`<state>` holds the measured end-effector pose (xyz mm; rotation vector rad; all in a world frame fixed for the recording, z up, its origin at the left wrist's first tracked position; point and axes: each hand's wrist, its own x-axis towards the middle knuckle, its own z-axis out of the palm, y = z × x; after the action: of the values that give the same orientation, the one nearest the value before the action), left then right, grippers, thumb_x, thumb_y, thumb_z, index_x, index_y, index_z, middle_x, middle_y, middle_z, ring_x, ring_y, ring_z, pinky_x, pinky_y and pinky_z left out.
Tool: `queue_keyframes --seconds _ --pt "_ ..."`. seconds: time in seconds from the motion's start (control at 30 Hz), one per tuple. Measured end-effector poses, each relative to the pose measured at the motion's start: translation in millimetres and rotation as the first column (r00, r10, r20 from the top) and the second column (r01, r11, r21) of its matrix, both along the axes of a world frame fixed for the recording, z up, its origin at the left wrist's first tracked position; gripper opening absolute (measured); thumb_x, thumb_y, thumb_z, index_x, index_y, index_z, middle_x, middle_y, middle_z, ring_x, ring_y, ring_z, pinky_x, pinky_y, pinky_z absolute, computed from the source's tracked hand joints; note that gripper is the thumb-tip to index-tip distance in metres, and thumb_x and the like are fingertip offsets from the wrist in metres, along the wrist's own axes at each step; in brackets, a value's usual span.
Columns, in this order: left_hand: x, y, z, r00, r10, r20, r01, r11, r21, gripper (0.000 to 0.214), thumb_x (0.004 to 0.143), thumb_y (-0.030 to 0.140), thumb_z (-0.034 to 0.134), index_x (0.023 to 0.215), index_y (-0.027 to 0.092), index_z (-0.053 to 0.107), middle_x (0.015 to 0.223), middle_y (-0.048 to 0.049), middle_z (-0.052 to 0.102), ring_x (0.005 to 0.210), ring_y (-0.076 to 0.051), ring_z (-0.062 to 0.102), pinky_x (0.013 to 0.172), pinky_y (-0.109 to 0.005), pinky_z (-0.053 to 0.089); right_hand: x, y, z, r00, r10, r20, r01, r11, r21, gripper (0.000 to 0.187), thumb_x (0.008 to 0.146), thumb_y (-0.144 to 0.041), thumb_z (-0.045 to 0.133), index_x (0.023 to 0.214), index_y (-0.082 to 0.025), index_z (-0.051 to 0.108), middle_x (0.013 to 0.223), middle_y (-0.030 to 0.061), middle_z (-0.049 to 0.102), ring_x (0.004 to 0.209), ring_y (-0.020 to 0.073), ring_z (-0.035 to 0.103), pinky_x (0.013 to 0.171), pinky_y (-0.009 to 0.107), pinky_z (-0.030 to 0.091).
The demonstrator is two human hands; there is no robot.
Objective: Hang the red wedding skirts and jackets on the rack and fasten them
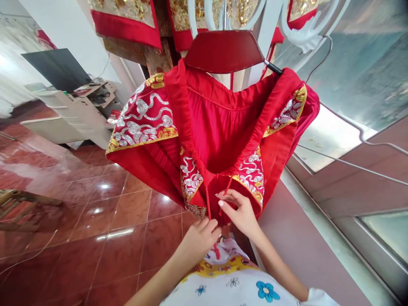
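Note:
A red garment (219, 127) with silver and gold embroidered panels hangs in front of me from a dark red hanger (225, 51). Two thin red drawstrings (208, 199) dangle from its waist opening. My left hand (199, 240) is closed around the left string just below the fabric. My right hand (240, 212) pinches the other string close to it, fingers curled. Both hands sit together at the lower middle of the garment.
More red and gold garments (127, 17) hang above. A white desk (79, 110) with a dark monitor (57, 68) stands at the left. Glossy red floor tiles (105, 221) spread below. A window sill and wall (334, 238) run along the right.

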<state>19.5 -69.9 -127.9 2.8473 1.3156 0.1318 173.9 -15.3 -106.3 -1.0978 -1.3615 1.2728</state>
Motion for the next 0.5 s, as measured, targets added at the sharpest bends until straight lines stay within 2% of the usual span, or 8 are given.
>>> queue_keyframes --seconds 0.1,0.17,0.2,0.27,0.33,0.37,0.43,0.5 --pt "5 -3 -7.2 0.996 0.002 0.085 0.007 0.995 -0.102 0.024 0.082 0.011 0.049 0.101 0.021 0.059 0.097 -0.0036 0.064 0.082 -0.020 0.059 0.065 -0.030 0.047 -11 -5 -2.8 0.988 0.059 -0.141 -0.073 0.992 -0.101 0.026 0.067 -0.027 0.071 0.087 -0.019 0.057 0.081 0.0024 0.068 0.077 0.0157 0.065 0.075 0.030 0.053" --pt "1 -2 -4.9 0.952 -0.026 0.305 0.083 0.982 -0.173 0.029 0.080 0.011 0.048 0.103 0.024 0.060 0.098 -0.0021 0.065 0.084 -0.018 0.060 0.071 -0.030 0.049 -13 -6 -3.7 0.967 0.062 -0.248 -0.106 0.979 -0.171 0.021 0.068 -0.030 0.070 0.077 -0.018 0.056 0.068 -0.0006 0.064 0.058 0.0104 0.060 0.058 0.023 0.051" --pt "-4 -2 -2.8 0.881 -0.027 0.472 0.119 0.979 -0.165 0.026 0.080 0.013 0.047 0.100 0.024 0.061 0.096 -0.0017 0.066 0.086 -0.018 0.060 0.075 -0.030 0.050 -13 -7 -3.8 0.957 0.048 -0.287 -0.109 0.973 -0.203 0.020 0.070 -0.031 0.070 0.074 -0.017 0.056 0.065 -0.0014 0.062 0.051 0.0079 0.055 0.051 0.021 0.047" --pt "-12 1 1.6 0.618 0.040 0.785 0.042 0.996 -0.084 0.019 0.082 0.019 0.045 0.090 0.023 0.062 0.090 -0.0030 0.066 0.091 -0.019 0.060 0.084 -0.032 0.049 -10 -7 -3.2 0.938 0.018 -0.345 -0.114 0.959 -0.258 0.022 0.070 -0.034 0.070 0.072 -0.017 0.056 0.061 -0.0020 0.060 0.042 0.0046 0.046 0.042 0.018 0.039" --pt "-15 5 4.4 0.356 0.196 0.914 -0.171 0.975 -0.142 0.020 0.085 0.024 0.043 0.088 0.021 0.062 0.093 -0.0060 0.066 0.097 -0.020 0.059 0.089 -0.035 0.047 -6 -7 -1.9 0.916 0.019 -0.400 -0.151 0.941 -0.302 0.025 0.066 -0.034 0.073 0.071 -0.016 0.056 0.058 -0.0026 0.059 0.037 0.0026 0.037 0.037 0.017 0.029" --pt "-13 8 5.0 0.289 0.305 0.908 -0.229 0.943 -0.244 0.021 0.086 0.026 0.043 0.093 0.021 0.062 0.100 -0.0072 0.065 0.102 -0.020 0.058 0.091 -0.035 0.046 -4 -7 -1.2 0.904 0.028 -0.426 -0.180 0.930 -0.321 0.026 0.064 -0.034 0.074 0.071 -0.016 0.056 0.057 -0.0030 0.058 0.035 0.0017 0.033 0.035 0.017 0.025" --pt "-4 13 4.7 0.312 0.529 0.790 -0.172 0.849 -0.500 0.026 0.086 0.030 0.047 0.107 0.021 0.060 0.112 -0.0081 0.062 0.107 -0.020 0.056 0.092 -0.034 0.045 -2 -7 0.3 0.890 0.041 -0.453 -0.215 0.916 -0.339 0.027 0.062 -0.033 0.074 0.071 -0.016 0.055 0.055 -0.0037 0.056 0.035 0.0006 0.026 0.035 0.016 0.018" --pt "6 16 4.8 0.421 0.646 0.637 -0.029 0.711 -0.702 0.026 0.085 0.033 0.048 0.102 0.018 0.061 0.097 -0.0070 0.067 0.094 -0.019 0.061 0.083 -0.031 0.049 1 -8 1.8 0.908 0.036 -0.417 -0.183 0.930 -0.318 0.024 0.061 -0.029 0.073 0.070 -0.016 0.055 0.054 -0.0039 0.054 0.038 0.0017 0.029 0.037 0.016 0.021"
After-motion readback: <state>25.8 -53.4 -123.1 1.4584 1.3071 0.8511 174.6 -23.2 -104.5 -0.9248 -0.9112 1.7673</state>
